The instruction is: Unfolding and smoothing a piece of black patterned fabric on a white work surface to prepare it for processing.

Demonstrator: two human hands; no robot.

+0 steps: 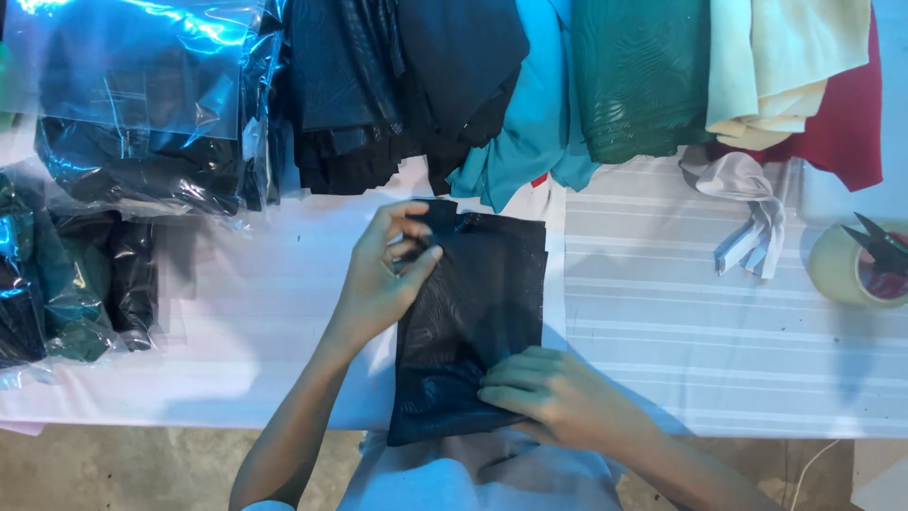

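A folded black sheer cloth (478, 303) lies on the white striped table cover (681, 331), hanging slightly over the near edge. My left hand (383, 274) pinches the cloth's upper left corner between thumb and fingers. Flat on the cloth's lower right part rests my right hand (553, 393), its fingers pressing down near the bottom edge.
Stacks of folded cloth line the far side: black (378, 85), turquoise (530, 114), green (643, 76), cream (785, 66) and red (851, 132). Clear plastic bags of dark garments (123, 104) lie at the left. A white cloth strip (752, 203) and a tape roll (856, 270) holding scissors (880, 241) sit at the right.
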